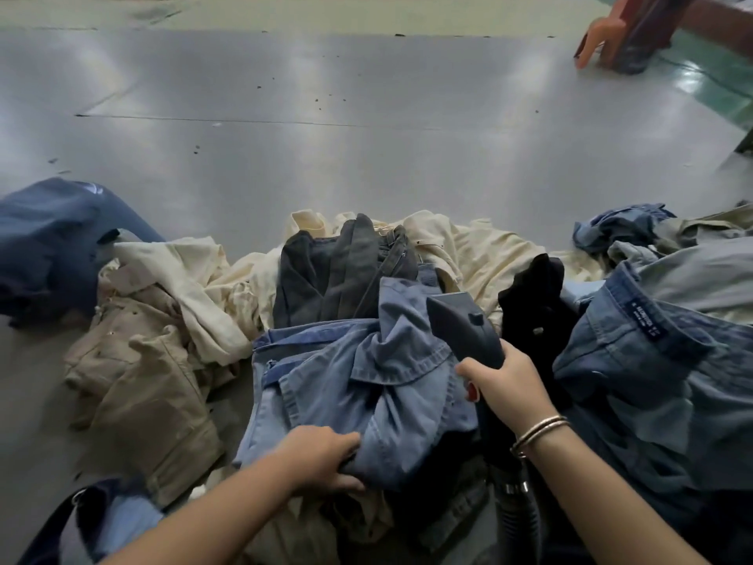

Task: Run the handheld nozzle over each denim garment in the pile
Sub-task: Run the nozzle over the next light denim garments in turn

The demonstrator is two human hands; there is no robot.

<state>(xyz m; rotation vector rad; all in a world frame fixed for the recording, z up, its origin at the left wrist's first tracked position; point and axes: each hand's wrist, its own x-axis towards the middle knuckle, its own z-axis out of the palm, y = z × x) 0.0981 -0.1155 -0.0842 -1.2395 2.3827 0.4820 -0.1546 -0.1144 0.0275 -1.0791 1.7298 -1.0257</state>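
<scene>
A crumpled light blue denim garment (366,385) lies at the centre of the pile on a grey floor. My left hand (322,458) grips its near edge, fingers curled into the fabric. My right hand (503,385) holds the handle of a dark grey handheld nozzle (462,324), whose flat head rests against the upper right of that garment. A black ribbed hose (517,511) runs down from the handle. Behind it lies a dark grey denim piece (342,271). Another blue denim garment with a label (635,360) is on the right.
Cream cloths (481,246) and a tan garment (150,385) spread around the pile's left and back. A navy garment (53,238) sits far left and a black cloth (533,295) right of the nozzle. Orange stool legs (599,38) stand far back right.
</scene>
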